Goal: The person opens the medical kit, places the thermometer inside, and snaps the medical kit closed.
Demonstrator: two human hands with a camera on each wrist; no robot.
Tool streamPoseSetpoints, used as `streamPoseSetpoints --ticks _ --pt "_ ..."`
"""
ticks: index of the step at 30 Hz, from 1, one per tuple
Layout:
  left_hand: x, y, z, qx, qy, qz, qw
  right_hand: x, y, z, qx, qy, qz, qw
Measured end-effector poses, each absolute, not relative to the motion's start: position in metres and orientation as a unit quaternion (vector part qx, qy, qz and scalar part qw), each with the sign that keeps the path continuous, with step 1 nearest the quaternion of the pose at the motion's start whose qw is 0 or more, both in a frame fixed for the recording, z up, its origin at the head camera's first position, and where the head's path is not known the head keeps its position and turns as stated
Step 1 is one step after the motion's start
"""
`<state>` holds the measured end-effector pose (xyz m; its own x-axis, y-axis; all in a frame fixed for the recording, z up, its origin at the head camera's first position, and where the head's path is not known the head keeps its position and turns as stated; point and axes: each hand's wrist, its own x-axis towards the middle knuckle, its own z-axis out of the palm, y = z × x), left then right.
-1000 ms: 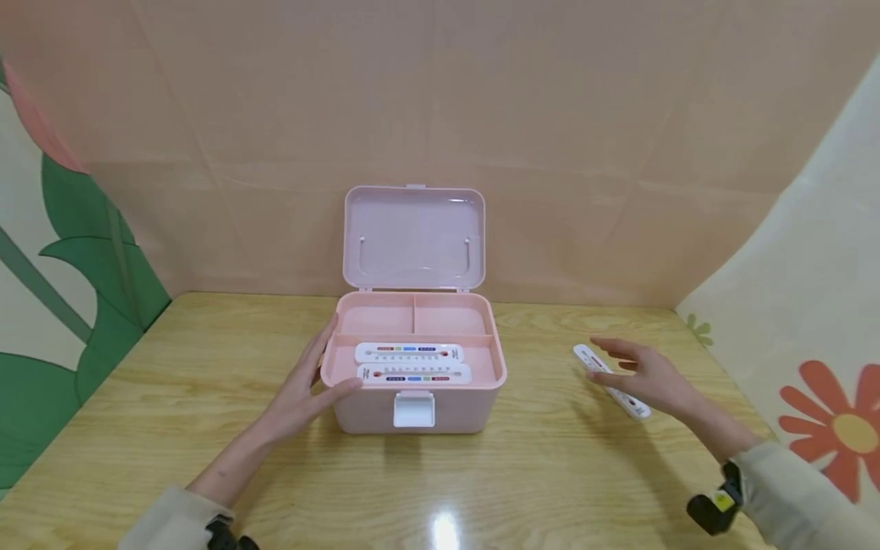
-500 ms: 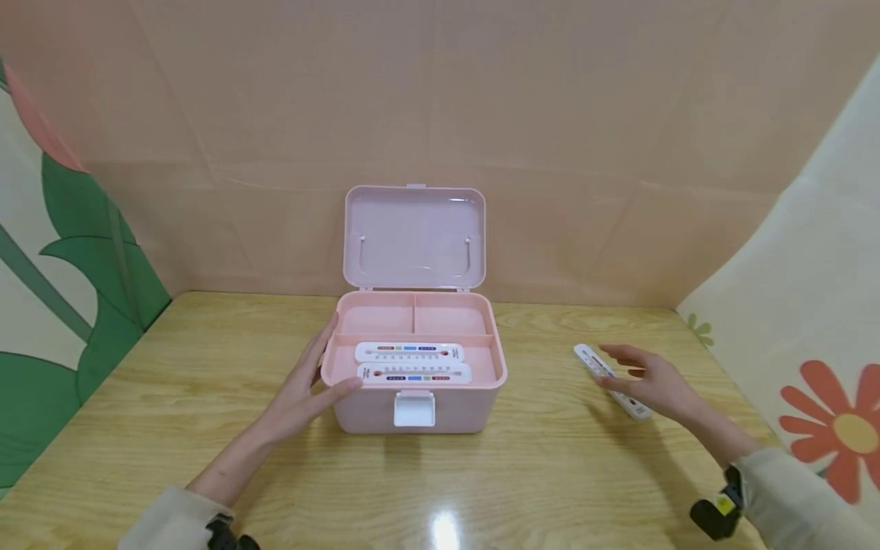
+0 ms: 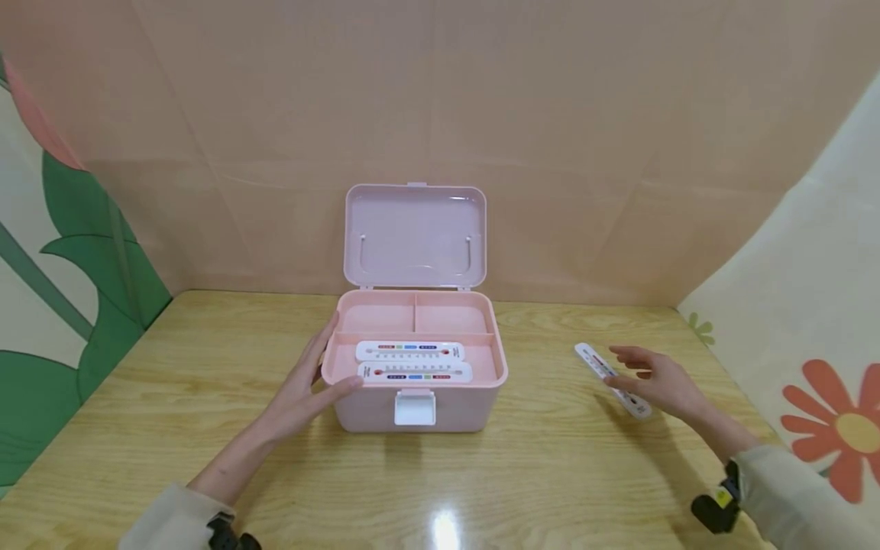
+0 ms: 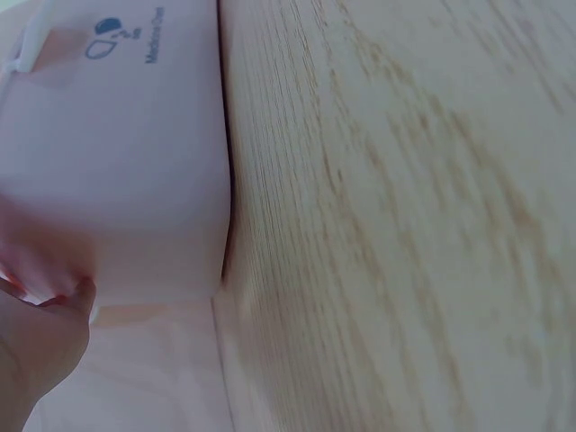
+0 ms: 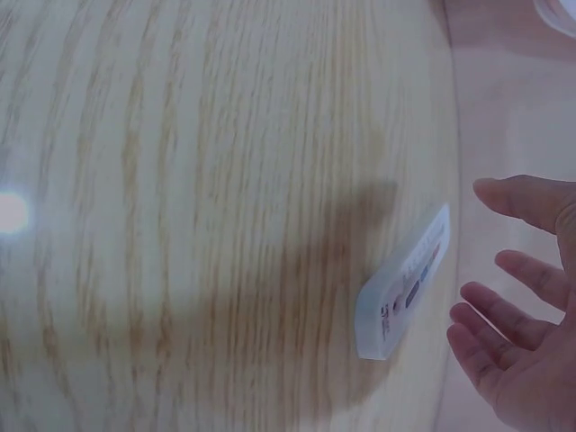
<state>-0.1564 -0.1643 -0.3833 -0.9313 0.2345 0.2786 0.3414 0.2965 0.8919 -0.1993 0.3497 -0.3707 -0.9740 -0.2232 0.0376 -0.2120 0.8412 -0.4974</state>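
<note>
A pink medicine chest [image 3: 457, 411] stands on the table with its lid [image 3: 415, 237] raised. In the front compartment of its tray lie two white thermometers, a rear one [image 3: 410, 351] and a front one [image 3: 415, 373]. My left hand [image 3: 296, 401] rests on the chest's left side, thumb at the front rim and fingers stretched along the wall. To the right, a third white thermometer [image 3: 593, 359] lies slanted on the table. Above it hovers my right hand [image 3: 658, 382], fingers relaxed and apart; the right wrist view shows a gap between that hand and the thermometer [image 5: 405, 292].
Two smaller compartments [image 3: 378, 317] divide the back of the tray. A white latch [image 3: 415, 409] hangs on the chest's front. The wooden table [image 3: 536, 473] ends at a plain backdrop [image 3: 584, 153], with printed cloths on both sides.
My right hand has shifted slightly to the right above the loose thermometer, uncovering more of its far end. The left hand stays at the chest.
</note>
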Motion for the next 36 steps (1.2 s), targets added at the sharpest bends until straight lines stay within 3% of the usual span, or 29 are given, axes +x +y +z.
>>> streamPoseSetpoints --ticks 19,27,36 --pt "-0.158 -0.164 -0.384 -0.177 -0.807 -0.562 0.048 -0.207 0.351 -0.388 -0.09 0.964 -0.25 0.029" --pt "-0.159 -0.156 -0.385 -0.18 -0.809 -0.559 0.028 -0.198 0.369 -0.403 -0.094 0.972 -0.214 0.013" --pt "-0.157 -0.162 -0.386 -0.174 -0.8 -0.571 0.057 -0.21 0.361 -0.406 -0.093 0.972 -0.217 -0.018"
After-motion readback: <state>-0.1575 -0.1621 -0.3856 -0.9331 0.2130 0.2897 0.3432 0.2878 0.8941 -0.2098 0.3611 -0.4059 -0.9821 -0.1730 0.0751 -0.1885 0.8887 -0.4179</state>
